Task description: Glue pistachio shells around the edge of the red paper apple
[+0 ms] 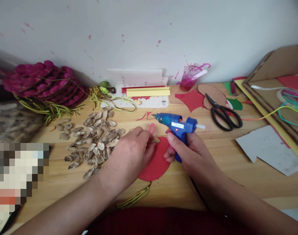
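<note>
A round red paper disc (158, 166) lies on the table in front of me, with a pink loop (152, 128) at its top edge and a green-yellow tassel (136, 197) at its bottom. My left hand (134, 147) has its fingers pinched on a small tan shell (155, 140) at the disc's upper edge; the fingers partly hide it. In my right hand (183, 147) is a blue hot glue gun (173, 122), gripped by the handle. Its nozzle points left, above the disc, a clear glue stick shows at its back, and a small red light is lit.
Left of the disc spreads a pile of brown half shells (95, 143). Black-handled scissors (223, 114) lie to the right, near red paper scraps (191, 99). A cup of pink liquid (188, 80) stands by the wall. Magenta pompom discs (46, 83) are stacked at far left.
</note>
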`<action>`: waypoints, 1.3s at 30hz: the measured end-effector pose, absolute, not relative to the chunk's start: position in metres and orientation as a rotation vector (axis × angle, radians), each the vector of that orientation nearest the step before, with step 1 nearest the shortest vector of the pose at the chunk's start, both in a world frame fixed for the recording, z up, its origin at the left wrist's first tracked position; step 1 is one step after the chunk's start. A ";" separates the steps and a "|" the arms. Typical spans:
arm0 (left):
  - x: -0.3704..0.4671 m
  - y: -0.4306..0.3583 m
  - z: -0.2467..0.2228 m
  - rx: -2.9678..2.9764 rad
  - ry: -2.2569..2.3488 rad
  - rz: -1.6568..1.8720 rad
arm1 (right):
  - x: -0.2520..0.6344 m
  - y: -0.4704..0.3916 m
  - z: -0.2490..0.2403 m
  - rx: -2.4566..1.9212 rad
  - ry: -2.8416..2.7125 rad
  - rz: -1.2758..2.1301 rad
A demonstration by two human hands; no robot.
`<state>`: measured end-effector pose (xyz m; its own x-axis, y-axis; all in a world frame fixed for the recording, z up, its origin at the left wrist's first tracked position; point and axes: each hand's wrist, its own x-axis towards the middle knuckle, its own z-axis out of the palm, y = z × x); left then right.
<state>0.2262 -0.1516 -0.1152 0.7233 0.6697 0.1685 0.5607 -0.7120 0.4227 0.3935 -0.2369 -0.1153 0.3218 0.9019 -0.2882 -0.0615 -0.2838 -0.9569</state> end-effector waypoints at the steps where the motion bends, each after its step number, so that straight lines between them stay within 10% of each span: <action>1: 0.225 -0.151 -0.114 2.570 0.946 0.446 | 0.393 -0.237 -0.115 -1.547 -0.787 1.167; 39: 0.220 -0.184 -0.109 3.123 0.834 0.352 | 0.389 -0.228 -0.110 -1.562 -0.716 1.118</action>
